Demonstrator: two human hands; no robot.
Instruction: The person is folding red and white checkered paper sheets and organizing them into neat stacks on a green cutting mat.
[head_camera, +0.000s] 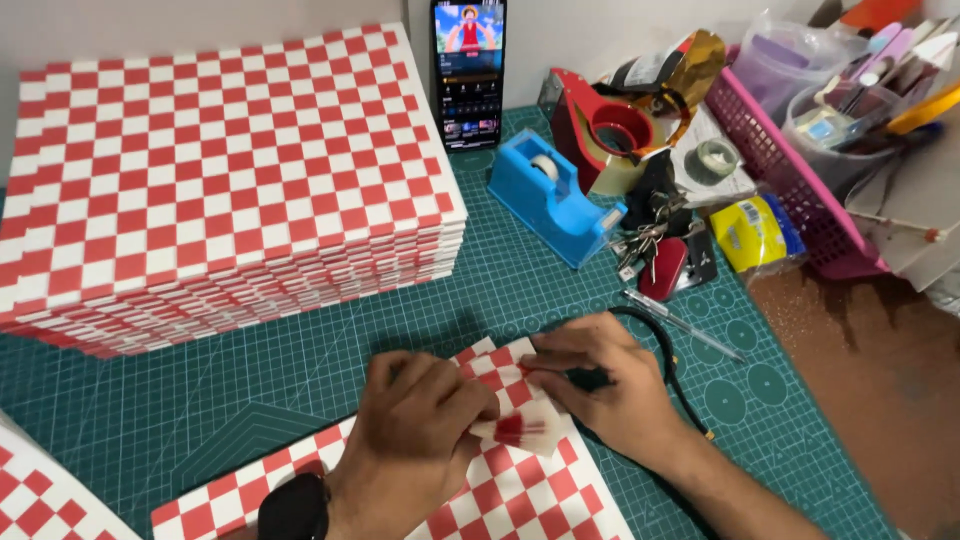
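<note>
Low in the frame: checkered sheet (520, 490) flat on green cutting mat (300, 390); left hand (420, 430) and right hand (600, 385), fingers pinched together on its folded corner (520, 425). Could crease crooked if grip slips. Beyond: tall checkered stack (220, 180), blue tape dispenser (550, 195), phone (468, 70), crowded tabletop (860, 350).

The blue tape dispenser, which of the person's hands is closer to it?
Right. The right hand lies almost straight below the blue tape dispenser on the green cutting mat; the left hand sits farther to the left, on the checkered sheet.
</note>
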